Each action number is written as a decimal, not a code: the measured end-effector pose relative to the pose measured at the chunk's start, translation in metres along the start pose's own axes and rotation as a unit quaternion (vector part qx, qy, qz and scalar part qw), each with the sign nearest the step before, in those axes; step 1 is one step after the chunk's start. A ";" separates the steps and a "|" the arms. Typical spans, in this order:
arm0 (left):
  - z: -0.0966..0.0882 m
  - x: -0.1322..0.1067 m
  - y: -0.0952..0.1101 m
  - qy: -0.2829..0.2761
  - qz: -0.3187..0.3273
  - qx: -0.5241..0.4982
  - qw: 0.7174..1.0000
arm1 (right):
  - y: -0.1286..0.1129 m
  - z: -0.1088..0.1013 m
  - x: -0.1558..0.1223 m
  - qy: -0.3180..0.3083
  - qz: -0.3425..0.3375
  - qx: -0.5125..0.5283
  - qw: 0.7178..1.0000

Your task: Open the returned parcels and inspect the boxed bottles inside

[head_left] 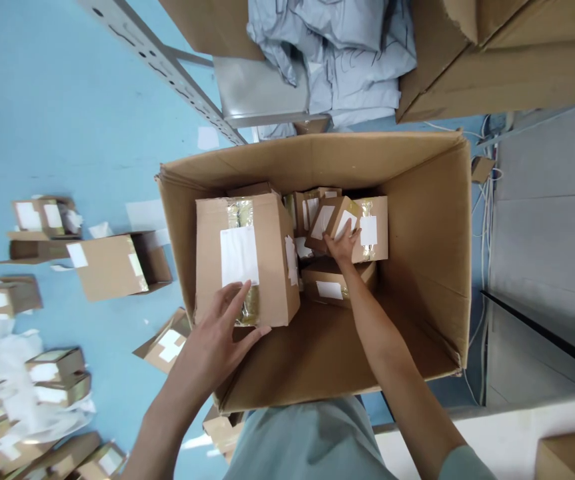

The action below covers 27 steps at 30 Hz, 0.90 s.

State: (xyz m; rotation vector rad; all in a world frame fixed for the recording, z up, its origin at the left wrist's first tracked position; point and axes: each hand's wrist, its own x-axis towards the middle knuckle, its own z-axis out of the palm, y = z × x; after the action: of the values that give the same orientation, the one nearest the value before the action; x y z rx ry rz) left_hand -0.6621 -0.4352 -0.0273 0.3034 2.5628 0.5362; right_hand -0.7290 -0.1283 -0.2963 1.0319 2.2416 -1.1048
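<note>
A large open carton stands in front of me with several taped parcels inside. My left hand has its fingers spread at the near edge of a big parcel box with a white label, and its fingertips seem to rest on the top. Deeper in the carton, my right hand grips a small cardboard box, thumb on one side and fingers on the other. That small box sits tilted against a labelled parcel. Below my right wrist lies another parcel, partly covered by the forearm.
Grey plastic mailer bags lie on a metal shelf beyond the carton, beside a bigger brown box. Opened boxes and plastic wrap litter the blue floor at left. Cables run along the right.
</note>
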 end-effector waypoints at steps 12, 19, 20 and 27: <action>0.024 -0.001 0.012 0.037 -0.012 -0.059 0.997 | -0.080 -0.151 -0.130 0.133 -0.380 -0.222 0.888; 0.051 -0.014 0.011 0.191 0.038 -0.066 0.979 | -0.163 -0.122 -0.189 -0.051 -0.622 -0.296 0.723; 0.054 -0.016 0.009 0.213 0.036 -0.066 0.974 | -0.169 -0.108 -0.185 -0.082 -0.640 -0.293 0.706; 0.046 -0.011 -0.016 0.295 0.022 -0.087 0.951 | -0.214 -0.070 -0.164 -0.124 -0.638 -0.248 0.718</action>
State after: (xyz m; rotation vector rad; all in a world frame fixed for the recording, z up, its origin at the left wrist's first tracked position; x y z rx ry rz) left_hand -0.6307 -0.4390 -0.0661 0.1499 3.0498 0.9877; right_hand -0.7957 -0.2289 -0.0457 -1.0437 2.6425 -0.8022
